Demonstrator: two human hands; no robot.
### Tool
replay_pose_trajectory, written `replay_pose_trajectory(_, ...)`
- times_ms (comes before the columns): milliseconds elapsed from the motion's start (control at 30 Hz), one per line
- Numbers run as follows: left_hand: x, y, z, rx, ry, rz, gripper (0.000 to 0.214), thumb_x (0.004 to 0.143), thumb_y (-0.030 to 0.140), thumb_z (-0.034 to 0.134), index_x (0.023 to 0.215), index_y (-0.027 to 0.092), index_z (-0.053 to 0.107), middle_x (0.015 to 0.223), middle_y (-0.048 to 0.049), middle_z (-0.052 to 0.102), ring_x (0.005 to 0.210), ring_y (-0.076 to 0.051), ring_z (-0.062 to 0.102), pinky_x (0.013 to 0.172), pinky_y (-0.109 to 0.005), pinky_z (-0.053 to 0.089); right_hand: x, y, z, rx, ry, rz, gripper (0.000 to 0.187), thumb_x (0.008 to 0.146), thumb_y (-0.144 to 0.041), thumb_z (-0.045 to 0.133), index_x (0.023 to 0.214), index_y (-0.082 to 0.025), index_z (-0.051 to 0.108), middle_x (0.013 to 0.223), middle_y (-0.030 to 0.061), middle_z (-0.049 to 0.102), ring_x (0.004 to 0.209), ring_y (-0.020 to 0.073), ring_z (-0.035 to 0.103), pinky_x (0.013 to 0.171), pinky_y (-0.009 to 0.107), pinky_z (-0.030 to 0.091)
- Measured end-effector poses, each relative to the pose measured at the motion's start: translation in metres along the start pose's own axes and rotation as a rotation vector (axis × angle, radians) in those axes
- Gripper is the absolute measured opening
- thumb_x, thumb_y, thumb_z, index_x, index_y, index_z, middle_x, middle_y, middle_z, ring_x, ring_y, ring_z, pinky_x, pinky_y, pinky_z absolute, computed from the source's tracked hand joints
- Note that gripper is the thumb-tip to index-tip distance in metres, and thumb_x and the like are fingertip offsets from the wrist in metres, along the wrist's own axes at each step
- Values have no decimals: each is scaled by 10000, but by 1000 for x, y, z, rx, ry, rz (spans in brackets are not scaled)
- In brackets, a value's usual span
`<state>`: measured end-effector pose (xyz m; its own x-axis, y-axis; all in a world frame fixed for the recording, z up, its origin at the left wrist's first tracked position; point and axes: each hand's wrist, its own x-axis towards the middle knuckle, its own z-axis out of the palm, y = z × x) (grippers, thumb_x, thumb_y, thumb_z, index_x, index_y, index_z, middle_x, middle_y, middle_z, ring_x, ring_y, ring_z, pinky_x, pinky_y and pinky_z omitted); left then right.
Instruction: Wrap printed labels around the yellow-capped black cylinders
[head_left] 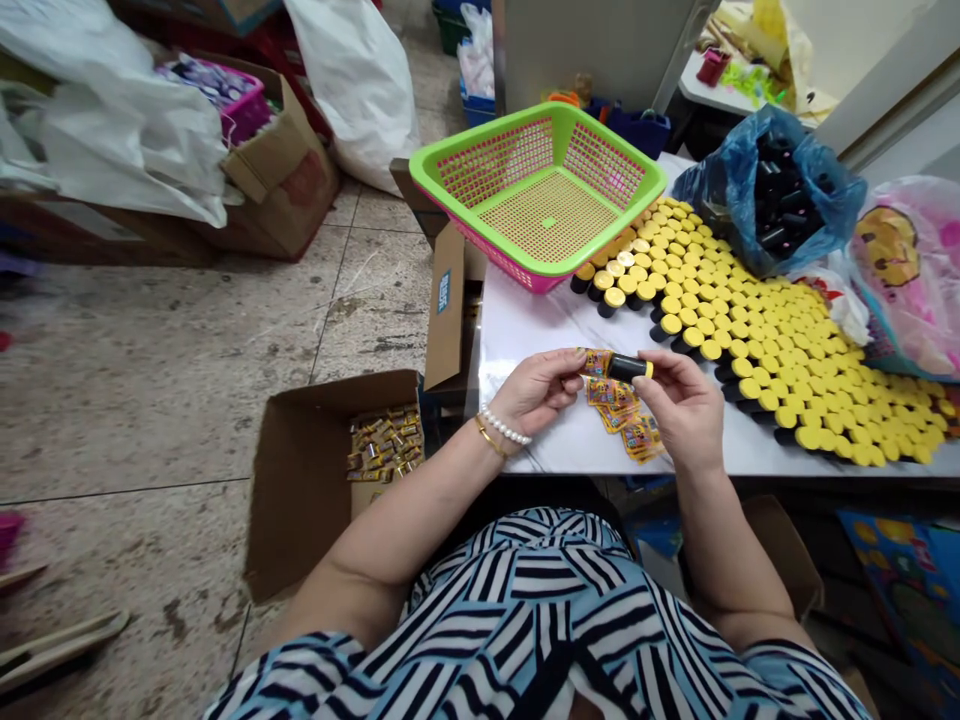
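Gripping a black bottle (628, 368) in the right hand (690, 408), pinching a printed wrapper (598, 362) in the left hand (535, 393) — at the bottle's nine o'clock.

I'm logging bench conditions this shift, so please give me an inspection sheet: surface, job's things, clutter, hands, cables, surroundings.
Surface: white table, partly covered.
Job's things: black tube with a yellow end, in hand; loose printed labels beneath; yellow-topped tubes standing packed at the right.
Clutter: green-rimmed basket and blue bag of black items, behind.
Hands: left hand pinches a printed label at the tube's end; right hand grips its yellow end.
Cables: nothing seen.
Surroundings: tiled floor, open cardboard box of small pieces, white sack.
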<state>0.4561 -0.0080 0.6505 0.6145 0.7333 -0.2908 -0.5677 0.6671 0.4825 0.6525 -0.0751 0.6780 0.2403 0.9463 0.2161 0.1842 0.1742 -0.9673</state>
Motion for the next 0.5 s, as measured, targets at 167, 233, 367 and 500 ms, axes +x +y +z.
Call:
replay_pose_trajectory(167, 0, 0, 2, 6, 20, 9, 365, 699, 215, 912, 977, 47, 743, 803, -23, 654, 492, 4, 450, 366, -94, 198, -2, -9, 1, -149, 26, -135, 321, 854, -321, 813, 1158, -244, 746, 1139, 68, 723, 946, 178, 692, 862, 343, 612)
replay_pose_trajectory(233, 0, 0, 3, 23, 19, 16, 367, 699, 211, 913, 977, 45, 740, 798, -24, 657, 489, 5, 443, 362, -98, 182, -3, -9, 2, -197, 31, -172, 323, 856, -329, 808, 1160, -245, 741, 1129, 68, 717, 947, 184, 688, 870, 355, 609)
replay_pose_trajectory(367, 0, 0, 3, 42, 11, 28, 358, 713, 205, 904, 988, 46, 738, 808, -26, 664, 500, 5, 451, 363, -106, 166, -5, -5, 4, -183, 41, -169, 327, 867, -335, 794, 1172, -240, 727, 1115, 70, 713, 932, 184, 683, 876, 368, 608)
replay_pose_trajectory(500, 0, -1, 2, 50, -3, 34, 357, 715, 230, 910, 974, 50, 742, 819, -29, 670, 504, 10, 443, 373, -109, 159, -7, -4, 4, -213, 20, -157, 312, 864, -337, 790, 1153, -234, 733, 1083, 67, 708, 900, 182, 678, 867, 375, 614)
